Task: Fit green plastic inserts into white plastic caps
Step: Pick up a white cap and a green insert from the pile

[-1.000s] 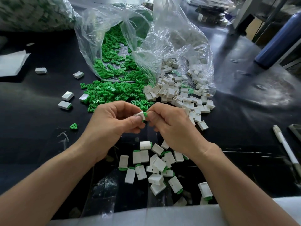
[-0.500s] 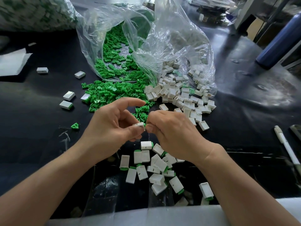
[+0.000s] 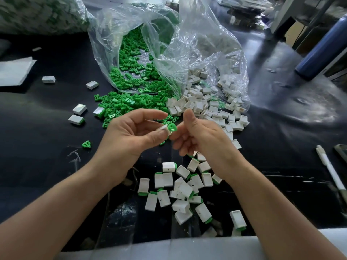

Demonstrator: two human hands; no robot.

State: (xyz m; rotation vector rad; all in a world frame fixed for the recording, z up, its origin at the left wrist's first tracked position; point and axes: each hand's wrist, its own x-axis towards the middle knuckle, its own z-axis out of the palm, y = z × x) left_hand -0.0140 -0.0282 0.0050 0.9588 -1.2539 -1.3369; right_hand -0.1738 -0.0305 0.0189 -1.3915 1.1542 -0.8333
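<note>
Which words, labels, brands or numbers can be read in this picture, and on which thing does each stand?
No readable text anywhere in the head view.
White caps: a short dark slit only, no letters.
Pen: any print too small to read.
Blue cylinder: plain.
White paper: blank as seen.

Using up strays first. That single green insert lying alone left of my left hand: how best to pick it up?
Pinch the green insert across its two slanted sides, coming straight down from above with the left hand, once it frees the white cap it pinches. It lies flat, roughly triangular, with nothing touching it, so both sides are free.
</note>
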